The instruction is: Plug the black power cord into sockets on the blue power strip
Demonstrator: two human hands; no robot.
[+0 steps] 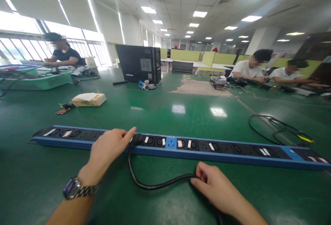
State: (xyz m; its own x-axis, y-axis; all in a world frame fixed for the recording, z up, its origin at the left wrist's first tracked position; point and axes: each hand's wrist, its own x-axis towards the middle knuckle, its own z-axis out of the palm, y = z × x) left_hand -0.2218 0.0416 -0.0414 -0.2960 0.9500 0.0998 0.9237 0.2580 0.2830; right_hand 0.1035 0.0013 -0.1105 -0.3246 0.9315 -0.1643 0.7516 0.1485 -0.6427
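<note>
A long blue and black power strip (204, 152) lies across the green table, with rows of sockets and small white labels along its top. My left hand (111, 149), with a watch at the wrist, is closed over the strip left of its middle; the thumb lies beside a black plug (137, 139) seated in a socket. Most of that hand's fingers are hidden. From the plug a black power cord (152, 186) curves down and rightward. In front of the strip, my right hand (212, 183) pinches this cord, which runs on below the hand.
Beyond the strip lie a tissue pack (89, 99), a black computer case (139, 62) and gloves (147, 85). A green basket (43, 80) with cables stands left. A loose black cable (274, 123) lies right. People sit working at both sides.
</note>
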